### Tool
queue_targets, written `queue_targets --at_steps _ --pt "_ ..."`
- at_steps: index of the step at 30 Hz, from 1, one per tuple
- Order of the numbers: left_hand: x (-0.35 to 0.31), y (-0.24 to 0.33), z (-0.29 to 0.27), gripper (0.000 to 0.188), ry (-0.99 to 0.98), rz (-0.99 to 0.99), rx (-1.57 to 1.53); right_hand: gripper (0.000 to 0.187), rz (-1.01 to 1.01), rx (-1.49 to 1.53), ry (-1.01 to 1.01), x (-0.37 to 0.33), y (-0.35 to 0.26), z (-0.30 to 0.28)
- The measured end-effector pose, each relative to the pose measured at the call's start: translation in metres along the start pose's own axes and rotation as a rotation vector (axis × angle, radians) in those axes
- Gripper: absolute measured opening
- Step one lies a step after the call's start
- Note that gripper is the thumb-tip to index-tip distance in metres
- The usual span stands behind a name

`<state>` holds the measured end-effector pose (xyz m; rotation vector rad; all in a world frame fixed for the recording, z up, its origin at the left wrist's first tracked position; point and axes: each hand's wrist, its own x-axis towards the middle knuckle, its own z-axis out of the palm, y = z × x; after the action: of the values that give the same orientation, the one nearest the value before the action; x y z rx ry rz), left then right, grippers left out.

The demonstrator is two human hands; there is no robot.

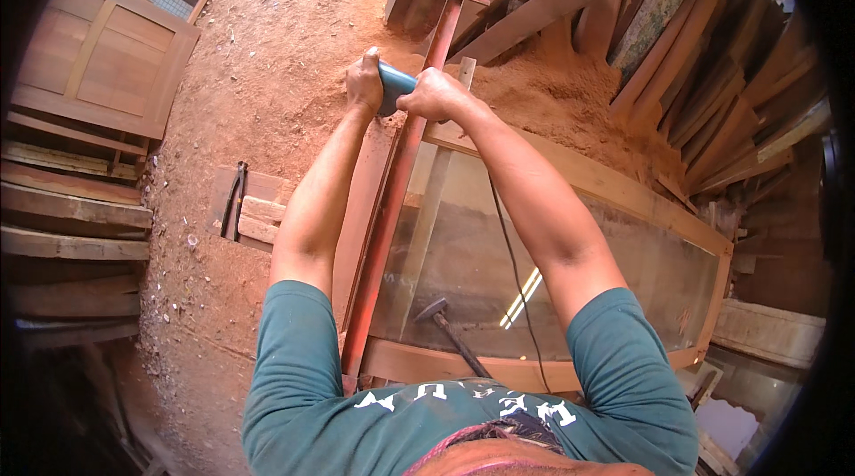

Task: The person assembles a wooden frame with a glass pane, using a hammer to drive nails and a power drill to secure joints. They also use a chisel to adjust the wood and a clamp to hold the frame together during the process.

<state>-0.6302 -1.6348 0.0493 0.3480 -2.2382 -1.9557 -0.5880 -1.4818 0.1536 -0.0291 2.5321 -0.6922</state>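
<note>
Both my arms are stretched forward over a blue corded power tool [397, 82], whose exact kind I cannot make out. My left hand [362, 82] is closed on its left end. My right hand [435, 95] grips its right end, beside a long red metal bar clamp [378, 246]. The tool sits at the far end of a wooden-framed glass panel [463, 249], and its underside is hidden. A black cord [512, 271] runs back under my right arm across the glass. Nearer my body, a hammer [450, 333] lies on the panel.
Black pincers [233, 200] and wood offcuts [261, 219] lie on the dusty ground to the left. Stacked boards [76, 244] and a panelled door [102, 53] line the left side. Leaning planks [659, 31] and a sawdust heap [552, 106] stand at the far right.
</note>
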Motion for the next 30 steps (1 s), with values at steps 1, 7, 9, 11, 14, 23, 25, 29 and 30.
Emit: queue_targets --at_steps 1,7,9,11,14,23,25,29,30 --pt "0.003 0.004 -0.002 0.061 0.004 0.028 -0.004 0.043 -0.019 -0.001 0.02 -0.001 -0.003 -0.004" --pt "-0.005 0.073 -0.002 0.056 -0.037 0.155 -0.081 0.034 0.008 0.121 0.019 -0.028 -0.012 -0.039" --pt "-0.017 0.11 -0.008 0.055 -0.084 0.236 -0.164 0.039 -0.109 0.291 -0.022 -0.07 -0.019 -0.067" --pt "-0.046 0.156 -0.005 0.054 -0.168 0.336 -0.308 0.042 -0.239 0.529 -0.087 -0.123 0.001 -0.081" --pt "-0.128 0.228 0.022 0.048 -0.421 0.547 -0.382 0.04 -0.247 0.702 -0.201 -0.213 0.064 -0.087" --pt "-0.364 0.257 0.156 0.052 -1.12 0.818 -0.397 0.041 0.089 0.675 0.562 -0.545 0.187 0.012" --pt "-0.43 0.232 0.199 0.049 -1.21 0.558 -0.36 0.04 0.296 0.68 0.674 -0.623 0.222 0.048" --pt "-0.559 0.139 0.279 0.031 -1.401 0.489 0.117 0.036 0.614 0.781 0.918 -0.763 0.267 0.125" --pt "-0.591 0.11 0.292 0.034 -1.429 0.614 0.186 0.036 0.702 0.776 0.948 -0.793 0.279 0.143"
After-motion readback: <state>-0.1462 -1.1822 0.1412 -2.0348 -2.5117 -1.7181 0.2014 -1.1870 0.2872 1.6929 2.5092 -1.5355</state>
